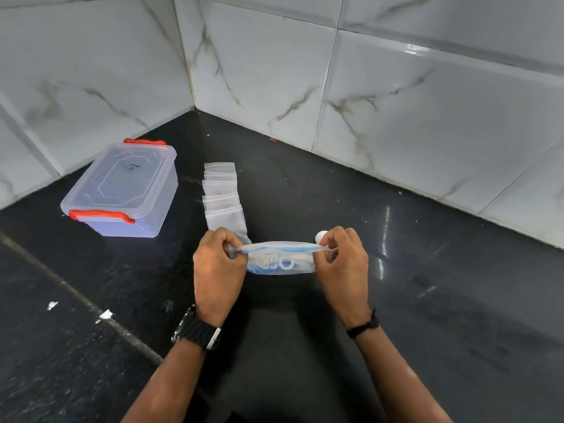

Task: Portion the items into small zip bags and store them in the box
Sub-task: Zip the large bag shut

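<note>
**Both hands pinched blue-white packet over bench**

Left hand [218, 270] and right hand [343, 264] each pinched an end of a flattened blue-white packet [279, 260], white lettering, held above the black bench [427, 300]. Overlapped clear zip bags [222, 196] lay just behind; lidded clear box [122, 190], red latches, sat left.

Blue-white packet [279, 262] held stretched; small zip bags [221, 193] overlapping in row; clear box [122, 190] lidded.

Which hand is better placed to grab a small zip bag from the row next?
Left. The left hand pinches the blue-and-white plastic pouch right beside the near end of the row of small clear zip bags. The right hand grips the pouch's far end, away from the row.
</note>
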